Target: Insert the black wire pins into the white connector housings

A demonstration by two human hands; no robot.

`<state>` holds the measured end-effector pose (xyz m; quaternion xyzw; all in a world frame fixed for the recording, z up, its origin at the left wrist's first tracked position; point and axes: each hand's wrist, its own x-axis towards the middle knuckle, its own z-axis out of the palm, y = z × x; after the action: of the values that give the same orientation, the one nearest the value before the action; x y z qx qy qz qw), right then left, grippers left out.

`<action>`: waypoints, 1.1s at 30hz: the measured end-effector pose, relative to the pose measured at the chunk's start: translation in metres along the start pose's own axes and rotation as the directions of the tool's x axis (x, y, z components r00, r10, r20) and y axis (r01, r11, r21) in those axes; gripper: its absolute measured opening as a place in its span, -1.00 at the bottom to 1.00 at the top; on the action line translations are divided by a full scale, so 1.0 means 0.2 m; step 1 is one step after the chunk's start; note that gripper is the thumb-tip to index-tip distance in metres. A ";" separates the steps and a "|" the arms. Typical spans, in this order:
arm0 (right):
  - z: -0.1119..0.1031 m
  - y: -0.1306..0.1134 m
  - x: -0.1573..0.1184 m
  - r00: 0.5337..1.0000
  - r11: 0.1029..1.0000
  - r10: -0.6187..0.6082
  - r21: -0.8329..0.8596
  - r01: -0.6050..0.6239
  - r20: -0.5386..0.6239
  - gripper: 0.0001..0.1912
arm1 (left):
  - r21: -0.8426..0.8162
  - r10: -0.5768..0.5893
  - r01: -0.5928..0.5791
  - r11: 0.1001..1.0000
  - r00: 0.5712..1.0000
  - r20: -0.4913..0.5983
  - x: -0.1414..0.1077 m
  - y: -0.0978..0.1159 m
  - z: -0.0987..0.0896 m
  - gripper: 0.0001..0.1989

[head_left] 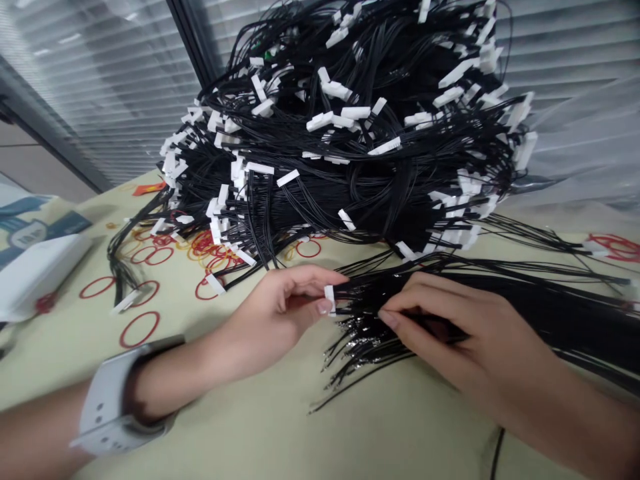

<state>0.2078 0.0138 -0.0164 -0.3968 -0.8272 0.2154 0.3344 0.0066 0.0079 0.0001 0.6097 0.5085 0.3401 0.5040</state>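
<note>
Between the thumb and fingers of my left hand [287,307] is a small white connector housing [330,299]. Thin black wires run from its right side. My right hand [457,327] is pinched just right of the housing, over a bundle of black wires [540,303]; its fingertips close on a black wire, though the exact strand is hard to make out. Loose wire ends with shiny metal terminals [357,347] fan out below and between the hands. The bundle stretches away to the right under my right hand.
Behind the hands rises a large heap of black cables [310,193] with white connectors. Red rubber bands [140,329] lie scattered on the pale table [240,427]. A white box [43,277] stands at the left, and clear plastic sheeting [590,147] hangs at the right.
</note>
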 end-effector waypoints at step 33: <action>0.00 0.02 -0.03 0.993 0.989 -0.112 -0.096 0.109 -0.026 -0.87 | 0.026 -0.035 0.036 0.999 0.999 -0.031 0.00 -0.01 -0.01 -0.81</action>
<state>0.2128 0.0114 -0.0207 -0.3693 -0.8518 0.1507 0.3397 0.0032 0.0085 -0.0019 0.6020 0.5314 0.3338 0.4938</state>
